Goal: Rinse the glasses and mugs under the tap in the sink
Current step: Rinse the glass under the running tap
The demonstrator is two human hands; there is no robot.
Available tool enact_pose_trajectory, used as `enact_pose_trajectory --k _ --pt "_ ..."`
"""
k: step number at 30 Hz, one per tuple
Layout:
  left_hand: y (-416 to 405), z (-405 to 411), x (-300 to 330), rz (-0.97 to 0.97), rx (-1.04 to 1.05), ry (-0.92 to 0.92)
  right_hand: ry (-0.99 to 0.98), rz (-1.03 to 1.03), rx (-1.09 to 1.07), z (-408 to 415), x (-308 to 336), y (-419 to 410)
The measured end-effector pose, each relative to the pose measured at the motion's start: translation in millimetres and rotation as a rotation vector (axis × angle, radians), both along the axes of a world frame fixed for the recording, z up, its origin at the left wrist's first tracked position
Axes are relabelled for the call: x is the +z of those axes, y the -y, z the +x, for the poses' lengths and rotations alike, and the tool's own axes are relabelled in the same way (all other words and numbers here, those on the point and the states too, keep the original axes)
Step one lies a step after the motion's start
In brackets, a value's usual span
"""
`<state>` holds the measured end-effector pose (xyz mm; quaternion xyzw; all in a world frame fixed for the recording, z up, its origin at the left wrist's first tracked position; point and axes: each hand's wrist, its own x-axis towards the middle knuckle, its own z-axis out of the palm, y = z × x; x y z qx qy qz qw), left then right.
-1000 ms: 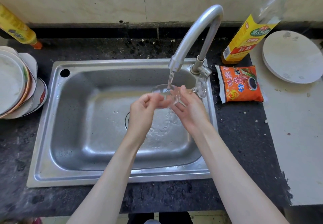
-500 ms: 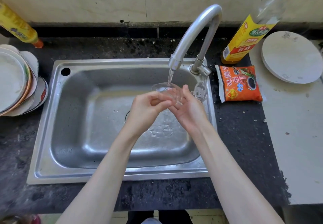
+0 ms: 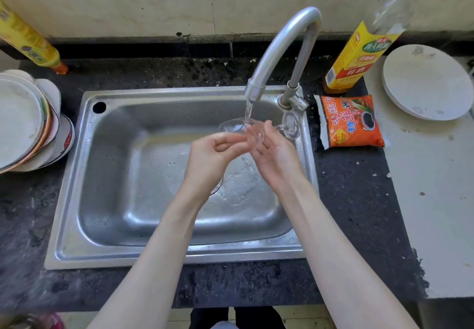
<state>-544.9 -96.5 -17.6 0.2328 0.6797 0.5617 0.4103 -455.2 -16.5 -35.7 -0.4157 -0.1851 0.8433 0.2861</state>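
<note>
A clear stemmed glass (image 3: pixel 232 126) lies on its side over the steel sink (image 3: pixel 107 149), its bowl to the left under the running tap (image 3: pixel 279 46) and its round foot (image 3: pixel 291 125) to the right. Water from the spout falls onto the bowl. My right hand (image 3: pixel 275 153) holds the glass from below at the bowl and stem. My left hand (image 3: pixel 218 153) is curled against the bowl's near side, its fingers touching the glass.
Stacked plates (image 3: pixel 23 120) sit on the dark counter at left, a yellow bottle (image 3: pixel 28 38) behind them. Right of the sink are an orange sauce packet (image 3: pixel 351 122), a tall yellow-labelled bottle (image 3: pixel 364 51) and a white plate (image 3: pixel 425 82).
Both hands and the glass stay under the tap. My left fingers have shifted along the bowl, rubbing it, and the glass has turned slightly.
</note>
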Motion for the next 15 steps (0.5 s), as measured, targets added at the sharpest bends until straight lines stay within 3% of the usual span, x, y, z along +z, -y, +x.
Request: enact_pose_trajectory --k 3,4,7,8,10,15 --pt "-2.2 1.3 2.6 0.090 0.054 0.128 -0.026 0.030 -0.006 -2.0 0.8 0.7" --pt "-1.3 0.3 -1.2 0.093 -0.001 0.013 0.004 0.026 -0.006 -2.2 1.0 -0.8" --pt "4.1 -0.6 -15.0 0.071 -0.340 -0.590 0.091 -0.015 0.000 -2.8 3.3 -5.4" --pt "5.2 -0.9 -19.9 0.073 -0.376 -0.659 0.112 -0.017 0.008 -2.6 3.1 -6.0" --pt "5.6 -1.1 -18.3 0.028 -0.276 -0.560 0.106 -0.015 0.020 -1.2 2.0 -5.5" --pt "-0.7 1.5 -2.1 0.015 0.110 -0.094 -0.054 -0.095 -0.031 -0.4 2.9 -1.9"
